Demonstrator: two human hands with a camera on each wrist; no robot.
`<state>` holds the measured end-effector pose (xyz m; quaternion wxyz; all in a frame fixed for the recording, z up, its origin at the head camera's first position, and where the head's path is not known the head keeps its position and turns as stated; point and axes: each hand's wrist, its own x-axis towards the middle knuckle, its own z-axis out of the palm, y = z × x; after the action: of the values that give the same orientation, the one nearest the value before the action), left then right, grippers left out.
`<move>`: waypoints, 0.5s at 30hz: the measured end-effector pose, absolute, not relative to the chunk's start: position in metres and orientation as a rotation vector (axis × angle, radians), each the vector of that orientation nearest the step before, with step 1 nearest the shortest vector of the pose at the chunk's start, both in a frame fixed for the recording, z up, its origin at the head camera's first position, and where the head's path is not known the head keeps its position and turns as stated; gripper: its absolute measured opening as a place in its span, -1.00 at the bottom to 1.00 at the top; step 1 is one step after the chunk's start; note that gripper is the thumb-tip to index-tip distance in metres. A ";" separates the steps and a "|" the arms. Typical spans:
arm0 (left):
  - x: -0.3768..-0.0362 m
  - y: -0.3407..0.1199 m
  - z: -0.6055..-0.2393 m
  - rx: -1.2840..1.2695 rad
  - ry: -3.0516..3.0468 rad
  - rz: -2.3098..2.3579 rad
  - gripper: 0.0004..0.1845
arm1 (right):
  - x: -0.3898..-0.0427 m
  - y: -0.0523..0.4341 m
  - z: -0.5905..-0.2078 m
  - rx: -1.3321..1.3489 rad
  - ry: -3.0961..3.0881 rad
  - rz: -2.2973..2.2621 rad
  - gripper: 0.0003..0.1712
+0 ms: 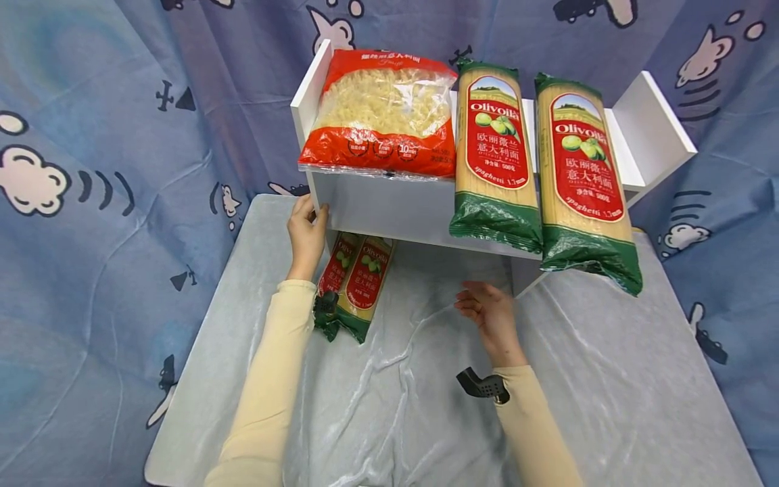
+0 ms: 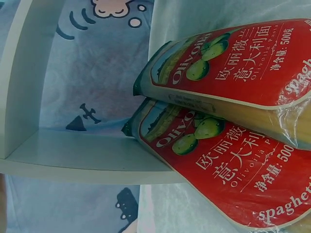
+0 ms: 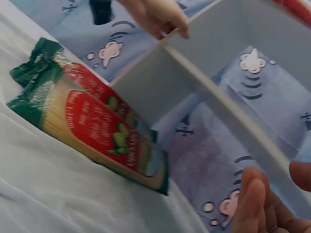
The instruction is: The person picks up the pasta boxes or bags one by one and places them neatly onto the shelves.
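Nearest the camera, two cream sleeves reach forward over a table draped in pale crinkled cloth (image 1: 608, 379). At the end of the right sleeve, the right hand (image 1: 491, 316) hovers just above the cloth near the middle of the table, below the front edge of a white shelf (image 1: 389, 206); its fingers are relaxed, loosely bent, and hold nothing. In the right wrist view its fingertips (image 3: 257, 204) show at the bottom edge, close to the shelf's lower board.

At the shelf's front left corner, the left hand (image 1: 306, 233) grips the upright side panel, fingers curled round its edge; the right wrist view shows these fingers (image 3: 160, 19) on the panel's top corner.

Under the shelf, on its left side, two spaghetti packs (image 1: 356, 284) lie side by side on the cloth, touching each other, just beside the left forearm. Their green ends stick out toward the table's front edge, while their far ends sit beneath the shelf. The left wrist view shows them close up, one partly overlapping the other (image 2: 233, 126).

On top of the shelf, a red bag of short pasta (image 1: 380, 115) rests at the left end. Beside it lie two more spaghetti packs (image 1: 541, 162), both overhanging the front edge. A blue cartoon-printed curtain (image 1: 91, 169) surrounds the table.
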<state>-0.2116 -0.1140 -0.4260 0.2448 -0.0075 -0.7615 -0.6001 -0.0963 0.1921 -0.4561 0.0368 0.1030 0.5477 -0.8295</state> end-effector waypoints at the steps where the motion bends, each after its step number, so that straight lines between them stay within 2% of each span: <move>1: -0.212 -0.114 -0.426 -0.019 -2.080 -1.636 -0.74 | -0.097 0.189 -0.459 0.321 1.697 -2.533 -0.68; 8: -0.211 -0.114 -0.425 -0.019 -2.092 -1.621 -0.74 | -0.102 0.163 -0.479 0.383 1.772 -2.420 -0.88; 15: -0.211 -0.115 -0.421 0.004 -2.102 -1.671 -0.68 | -0.111 0.133 -0.498 0.360 1.831 -2.242 -0.75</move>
<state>-0.2114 -0.1155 -0.4208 0.2261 0.0015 -0.7625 -0.6062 -0.1109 0.1334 -0.4976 0.1122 0.1226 0.6236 -0.7638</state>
